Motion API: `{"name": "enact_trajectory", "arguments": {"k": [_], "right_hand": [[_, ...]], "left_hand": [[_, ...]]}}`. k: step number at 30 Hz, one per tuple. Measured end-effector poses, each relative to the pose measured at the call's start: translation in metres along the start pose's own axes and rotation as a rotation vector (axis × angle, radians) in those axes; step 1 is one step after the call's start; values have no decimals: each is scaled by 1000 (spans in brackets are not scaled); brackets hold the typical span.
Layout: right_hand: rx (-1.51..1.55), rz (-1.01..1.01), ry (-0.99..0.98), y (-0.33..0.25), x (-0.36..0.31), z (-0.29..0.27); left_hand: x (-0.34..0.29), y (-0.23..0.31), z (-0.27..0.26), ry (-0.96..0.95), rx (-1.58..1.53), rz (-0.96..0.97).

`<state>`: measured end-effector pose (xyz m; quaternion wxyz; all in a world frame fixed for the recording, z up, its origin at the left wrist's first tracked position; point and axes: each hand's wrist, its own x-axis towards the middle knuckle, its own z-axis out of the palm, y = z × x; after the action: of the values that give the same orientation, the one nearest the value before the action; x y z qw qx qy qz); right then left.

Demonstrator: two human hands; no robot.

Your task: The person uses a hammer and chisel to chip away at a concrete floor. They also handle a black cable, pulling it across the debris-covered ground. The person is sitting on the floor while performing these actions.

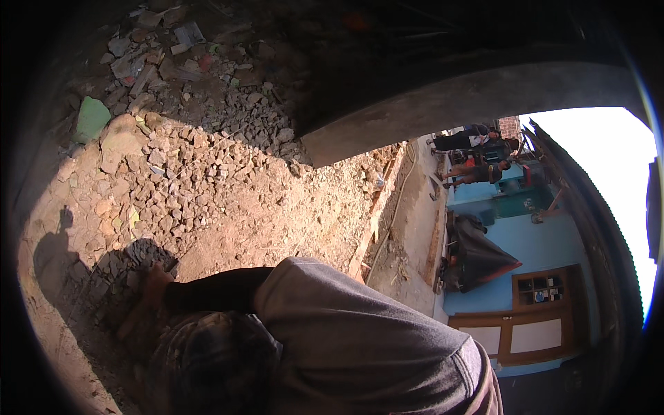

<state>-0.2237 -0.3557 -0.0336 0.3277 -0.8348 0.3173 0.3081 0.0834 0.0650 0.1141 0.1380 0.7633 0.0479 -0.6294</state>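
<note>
At the bottom of the view, a person in a grey shirt (360, 346) bends low over the ground, head down under a checked cap (207, 360), the body cut off by the lower edge. One dark-sleeved arm stretches left, and its hand (155, 280) rests in deep shadow just below a flat grey stone (146, 250) at the foot of the rubble heap (187, 173). Whether its fingers are clenched or released I cannot tell; the shade swallows them. The camera wearer's own hands do not show at all. A green scrap (91, 117) lies at the heap's upper left. A concrete beam (443, 104) blocks the top, and beyond it a blue wall (532, 242) and small, indistinct distant figures (477, 155).
</note>
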Motion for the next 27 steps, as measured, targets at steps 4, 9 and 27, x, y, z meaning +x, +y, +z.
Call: {"name": "enact_trajectory", "arguments": {"k": [4,9,27], "right_hand": [[6,-1,94,2,-10,19],[-293,-55,207,-9,-31,-45],[-355,-1280,4,-249,28,29]], "left_hand": [[-2,3,17,-28,6,5],[-18,-30,39,-65,-131,41],[-77,-85,118,173,120,195]]}}
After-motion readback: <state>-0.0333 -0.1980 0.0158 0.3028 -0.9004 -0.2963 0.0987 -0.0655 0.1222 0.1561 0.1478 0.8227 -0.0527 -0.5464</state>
